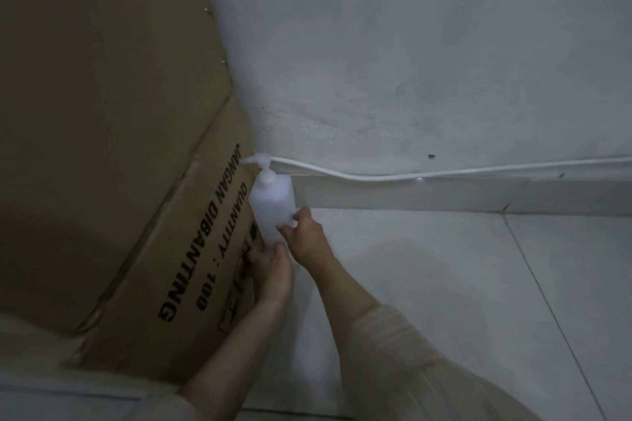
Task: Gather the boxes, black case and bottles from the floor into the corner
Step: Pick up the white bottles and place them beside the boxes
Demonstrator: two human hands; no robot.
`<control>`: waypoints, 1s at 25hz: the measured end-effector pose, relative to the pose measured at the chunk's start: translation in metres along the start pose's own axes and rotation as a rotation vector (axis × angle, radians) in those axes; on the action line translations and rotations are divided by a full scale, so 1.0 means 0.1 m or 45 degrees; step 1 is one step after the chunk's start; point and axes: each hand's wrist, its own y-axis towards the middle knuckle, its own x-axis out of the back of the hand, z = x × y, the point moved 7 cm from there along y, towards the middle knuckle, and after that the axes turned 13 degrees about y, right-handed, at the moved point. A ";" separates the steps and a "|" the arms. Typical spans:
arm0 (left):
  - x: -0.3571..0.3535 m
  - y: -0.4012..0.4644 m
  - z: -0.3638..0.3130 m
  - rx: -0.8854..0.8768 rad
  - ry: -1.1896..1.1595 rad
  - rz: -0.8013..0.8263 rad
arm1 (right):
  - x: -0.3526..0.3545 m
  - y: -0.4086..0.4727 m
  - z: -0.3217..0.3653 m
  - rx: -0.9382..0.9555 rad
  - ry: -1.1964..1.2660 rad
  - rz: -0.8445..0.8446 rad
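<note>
Standing upright in the corner, the white pump bottle [272,207] is held between both hands, just beside the cardboard box [136,181] and close to the wall [410,61]. The right hand [304,232] pinches its lower right edge, fingers [297,215] curled against the side. The left hand [272,272] grips the base from below, fingers wrapped round it. The bottle is translucent plastic, rectangular, with a pump nozzle pointing left. The box is matt brown corrugated card printed "JANGAN DIBANTING". Both forearms extend forward; the right wears a pale ribbed sleeve [410,352]. A white cable [376,176] runs along the skirting above the tiled floor [444,284].
</note>
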 end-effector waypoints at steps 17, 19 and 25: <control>0.09 -0.54 -0.54 -0.729 0.252 0.493 | 0.85 -0.86 0.92 0.148 -1.300 0.508; -0.02 -0.85 -0.55 -0.876 0.277 0.640 | 1.08 -1.15 0.90 0.176 -1.285 0.506; -0.30 -1.59 -0.31 -1.138 0.392 1.074 | 1.55 -2.10 0.40 0.153 -1.040 0.546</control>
